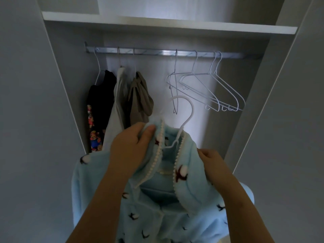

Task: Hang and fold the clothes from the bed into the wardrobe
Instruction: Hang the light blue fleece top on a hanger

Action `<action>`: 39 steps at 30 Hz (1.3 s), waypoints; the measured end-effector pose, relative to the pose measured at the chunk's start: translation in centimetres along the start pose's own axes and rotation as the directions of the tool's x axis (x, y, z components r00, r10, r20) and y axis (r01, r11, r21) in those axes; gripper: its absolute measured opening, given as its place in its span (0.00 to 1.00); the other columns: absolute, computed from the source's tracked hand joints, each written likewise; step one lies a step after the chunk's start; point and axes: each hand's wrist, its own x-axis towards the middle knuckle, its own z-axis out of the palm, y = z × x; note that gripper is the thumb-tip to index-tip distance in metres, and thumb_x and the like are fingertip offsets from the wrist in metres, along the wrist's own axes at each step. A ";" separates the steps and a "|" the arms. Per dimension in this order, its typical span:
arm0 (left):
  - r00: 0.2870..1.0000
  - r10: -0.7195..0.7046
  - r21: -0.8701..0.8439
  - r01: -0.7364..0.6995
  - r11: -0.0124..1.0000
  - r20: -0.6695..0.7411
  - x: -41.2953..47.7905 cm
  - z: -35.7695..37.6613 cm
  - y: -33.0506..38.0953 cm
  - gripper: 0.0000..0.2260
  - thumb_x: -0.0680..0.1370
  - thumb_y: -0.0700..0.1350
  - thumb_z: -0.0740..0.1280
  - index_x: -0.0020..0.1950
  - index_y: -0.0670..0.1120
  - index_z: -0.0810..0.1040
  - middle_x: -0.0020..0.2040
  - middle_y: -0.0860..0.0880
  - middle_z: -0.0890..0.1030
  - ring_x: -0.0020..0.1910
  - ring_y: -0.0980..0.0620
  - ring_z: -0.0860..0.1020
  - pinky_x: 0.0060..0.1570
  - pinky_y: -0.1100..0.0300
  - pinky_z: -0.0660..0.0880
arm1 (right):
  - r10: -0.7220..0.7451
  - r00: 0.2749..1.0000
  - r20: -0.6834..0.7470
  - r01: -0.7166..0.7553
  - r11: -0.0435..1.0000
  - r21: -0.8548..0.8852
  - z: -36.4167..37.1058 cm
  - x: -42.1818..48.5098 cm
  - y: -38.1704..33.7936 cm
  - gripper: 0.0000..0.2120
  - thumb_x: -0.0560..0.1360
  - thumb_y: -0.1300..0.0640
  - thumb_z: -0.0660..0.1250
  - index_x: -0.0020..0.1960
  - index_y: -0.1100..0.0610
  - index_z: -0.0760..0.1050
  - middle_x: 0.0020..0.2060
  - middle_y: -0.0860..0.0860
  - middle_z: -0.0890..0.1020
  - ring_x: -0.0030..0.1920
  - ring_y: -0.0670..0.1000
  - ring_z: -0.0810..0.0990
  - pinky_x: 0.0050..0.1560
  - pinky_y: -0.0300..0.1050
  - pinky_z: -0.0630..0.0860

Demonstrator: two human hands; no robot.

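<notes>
Closest to me, my left hand point(129, 146) grips one side of the fluffy pale-blue fleece top point(175, 216) at its bobble-trimmed collar. My right hand point(212, 163) pinches the other shoulder, seating it on a white hanger point(184, 118). It is not yet hung. Beyond, on the metal rail point(157, 52), hang a black garment point(101, 95), a pale one point(119, 95) and an olive one point(140, 97). Thin empty wire hangers point(210, 90) wait at the right. I cannot see the bed.

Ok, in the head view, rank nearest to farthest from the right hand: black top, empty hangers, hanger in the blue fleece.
1. Hanger in the blue fleece, just up-left of the right hand.
2. Empty hangers, on the rail above.
3. Black top, far left on the rail.
</notes>
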 end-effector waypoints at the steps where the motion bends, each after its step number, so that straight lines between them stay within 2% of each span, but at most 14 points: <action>1: 0.998 0.002 0.010 -0.003 1.000 0.062 -0.2 0.5 -0.1 0.16 0.78 0.54 0.59 0.48 0.43 0.78 0.40 0.47 0.79 0.40 0.50 0.75 0.39 0.64 0.67 | 0.020 1.000 -0.014 -0.020 1.000 0.020 -0.4 -0.1 0.4 0.23 0.77 0.45 0.60 0.27 0.55 0.72 0.22 0.47 0.74 0.29 0.49 0.72 0.36 0.41 0.68; 4: 0.988 -0.082 -0.100 0.095 0.990 0.130 -0.8 1.8 -0.5 0.10 0.78 0.50 0.61 0.56 0.50 0.78 0.48 0.55 0.77 0.47 0.57 0.74 0.48 0.65 0.70 | 0.075 0.996 -0.047 -0.072 0.996 0.053 -1.6 -0.2 1.3 0.21 0.76 0.45 0.61 0.34 0.60 0.75 0.29 0.56 0.76 0.33 0.51 0.74 0.38 0.42 0.68; 7: 0.965 -0.235 -0.277 0.260 0.925 0.119 -1.2 2.9 -0.5 0.05 0.78 0.46 0.63 0.49 0.57 0.76 0.49 0.56 0.77 0.45 0.64 0.73 0.45 0.71 0.69 | 0.150 0.981 -0.125 -0.141 0.987 0.076 -3.3 -0.4 2.6 0.22 0.75 0.45 0.63 0.34 0.62 0.78 0.29 0.55 0.78 0.31 0.51 0.75 0.33 0.40 0.69; 10: 0.912 -0.368 -0.399 0.410 0.820 0.180 -1.9 4.2 -0.1 0.09 0.78 0.43 0.63 0.44 0.57 0.75 0.46 0.53 0.78 0.45 0.58 0.76 0.48 0.64 0.71 | 0.208 0.963 -0.173 -0.192 0.976 0.102 -4.7 -0.8 4.3 0.18 0.75 0.46 0.63 0.34 0.56 0.79 0.31 0.53 0.81 0.33 0.51 0.78 0.30 0.40 0.71; 13: 0.853 -0.435 -0.488 0.522 0.700 0.288 -2.9 5.7 0.5 0.08 0.78 0.41 0.64 0.43 0.53 0.77 0.45 0.52 0.79 0.46 0.53 0.77 0.48 0.60 0.72 | 0.248 0.947 -0.202 -0.227 0.966 0.122 -5.2 -1.0 5.8 0.15 0.77 0.48 0.61 0.33 0.49 0.75 0.32 0.51 0.79 0.35 0.52 0.77 0.29 0.41 0.72; 15: 0.812 -0.473 -0.520 0.583 0.624 0.343 -3.4 6.4 0.9 0.08 0.78 0.40 0.63 0.42 0.52 0.78 0.43 0.52 0.80 0.43 0.54 0.78 0.43 0.62 0.72 | 0.255 0.945 -0.205 -0.235 0.965 0.116 -5.0 -0.8 6.6 0.15 0.78 0.50 0.60 0.34 0.49 0.73 0.33 0.50 0.77 0.34 0.52 0.76 0.28 0.41 0.70; 19: 0.766 -0.524 -0.507 0.641 0.576 0.372 -3.0 7.1 0.8 0.07 0.79 0.41 0.62 0.43 0.49 0.77 0.42 0.51 0.79 0.40 0.56 0.77 0.41 0.65 0.72 | 0.288 0.943 -0.165 -0.263 0.952 0.159 -3.2 0.0 6.9 0.13 0.79 0.55 0.57 0.39 0.56 0.73 0.34 0.53 0.75 0.34 0.53 0.74 0.32 0.48 0.74; 22: 0.775 -0.528 -0.528 0.627 0.573 0.348 -1.5 7.0 0.1 0.06 0.79 0.41 0.61 0.44 0.49 0.76 0.42 0.51 0.79 0.39 0.57 0.77 0.36 0.68 0.72 | 0.279 0.954 -0.107 -0.259 0.950 0.174 -1.6 1.6 6.3 0.14 0.80 0.56 0.57 0.47 0.67 0.74 0.36 0.59 0.76 0.36 0.57 0.75 0.33 0.46 0.71; 23: 0.782 -0.524 -0.533 0.618 0.577 0.339 -0.9 7.0 -0.3 0.07 0.79 0.41 0.61 0.44 0.49 0.76 0.42 0.51 0.79 0.38 0.57 0.77 0.34 0.70 0.73 | 0.260 0.961 -0.093 -0.241 0.954 0.179 -1.0 2.2 6.0 0.14 0.80 0.56 0.57 0.48 0.67 0.74 0.36 0.58 0.75 0.35 0.55 0.74 0.33 0.45 0.70; 26: 0.794 -0.521 -0.551 0.599 0.581 0.315 1.3 7.5 -1.6 0.07 0.79 0.41 0.62 0.43 0.49 0.76 0.40 0.51 0.78 0.37 0.57 0.76 0.28 0.75 0.72 | 0.201 0.980 0.000 -0.197 0.959 0.202 0.5 4.5 5.0 0.11 0.80 0.55 0.57 0.41 0.54 0.73 0.37 0.51 0.76 0.36 0.47 0.73 0.32 0.38 0.69; 28: 0.799 -0.523 -0.550 0.590 0.591 0.296 3.3 7.9 -2.9 0.06 0.79 0.40 0.61 0.44 0.48 0.76 0.40 0.51 0.78 0.37 0.57 0.76 0.27 0.76 0.72 | 0.170 0.983 0.074 -0.183 0.952 0.247 1.7 6.8 4.2 0.09 0.79 0.55 0.57 0.42 0.53 0.73 0.38 0.50 0.78 0.38 0.47 0.75 0.32 0.36 0.69; 30: 0.806 -0.516 -0.550 0.581 0.600 0.289 5.9 8.2 -4.3 0.05 0.79 0.39 0.61 0.47 0.46 0.76 0.41 0.50 0.78 0.37 0.56 0.76 0.28 0.75 0.72 | 0.146 0.981 0.125 -0.178 0.937 0.301 3.2 9.6 3.3 0.07 0.79 0.57 0.58 0.45 0.54 0.73 0.41 0.51 0.79 0.40 0.48 0.76 0.36 0.38 0.70; 34: 0.841 -0.476 -0.528 0.535 0.659 0.259 12.0 8.1 -7.8 0.06 0.79 0.41 0.62 0.45 0.49 0.77 0.42 0.50 0.80 0.40 0.55 0.77 0.38 0.68 0.74 | 0.101 0.985 0.139 -0.146 0.916 0.374 6.2 15.7 0.2 0.05 0.78 0.59 0.60 0.52 0.54 0.73 0.46 0.51 0.80 0.44 0.47 0.79 0.38 0.38 0.74; 39: 0.903 -0.370 -0.459 0.429 0.778 0.217 19.8 7.7 -12.0 0.09 0.78 0.41 0.63 0.43 0.55 0.78 0.45 0.55 0.79 0.49 0.51 0.78 0.55 0.57 0.74 | 0.028 1.000 -0.005 -0.024 0.923 0.384 8.9 22.8 -4.5 0.09 0.77 0.63 0.57 0.51 0.54 0.74 0.40 0.51 0.80 0.36 0.45 0.78 0.33 0.36 0.73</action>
